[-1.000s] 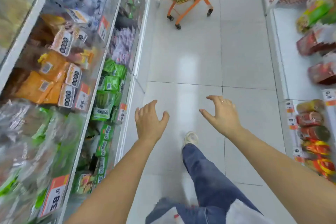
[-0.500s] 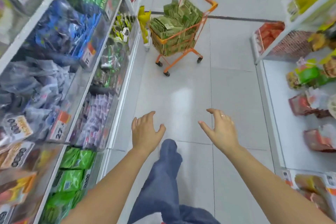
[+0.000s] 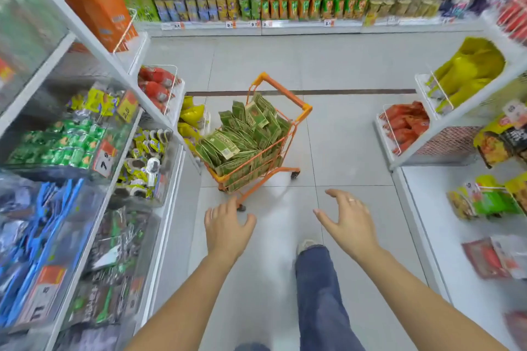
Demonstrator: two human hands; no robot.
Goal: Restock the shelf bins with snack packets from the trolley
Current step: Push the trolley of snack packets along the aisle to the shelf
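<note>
The trolley point(image 3: 256, 139) is much nearer than a second ago: then it stood far off at the top edge of view, now it sits at 12 o'clock just beyond the hands, heaped with green packets point(image 3: 245, 134). The far wall shelf point(image 3: 285, 3), hidden before, now fills the top. Both arms are still stretched forward. The left hand point(image 3: 226, 229) is empty, fingers loosely spread, its fingertips overlapping the trolley's near wheel in the view; whether they touch cannot be told. The right hand point(image 3: 349, 221), a ring on one finger, is also empty and open, fingers relaxed, to the trolley's 5 o'clock and apart from it.

At 9 o'clock the left shelf bins point(image 3: 85, 151) hold green, yellow and blue packets behind clear fronts with orange price tags. An end rack point(image 3: 174, 88) with red and yellow bags stands just left of the trolley. At 3 o'clock another rack point(image 3: 405, 128) holds red and yellow bags. A jeans leg and pale shoe point(image 3: 306, 245) step between the arms. Tiled floor point(image 3: 342, 137) lies between hands and trolley.
</note>
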